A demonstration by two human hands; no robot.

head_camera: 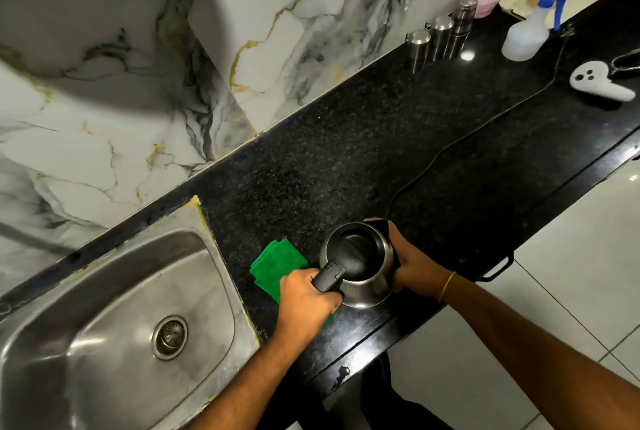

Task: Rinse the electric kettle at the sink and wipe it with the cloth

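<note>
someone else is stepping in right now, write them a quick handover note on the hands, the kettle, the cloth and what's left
Left hand: closed round the kettle's black handle.
Right hand: pressed against the far side of the kettle body.
Kettle: lid closed, at the front of the black counter, right of the sink.
Green cloth: folded on the counter between sink and kettle, partly under the left hand.
Done: cannot tell whether it has been rinsed; the sink shows no running water.
Left: rinse if needed, then wipe with the cloth.
</note>
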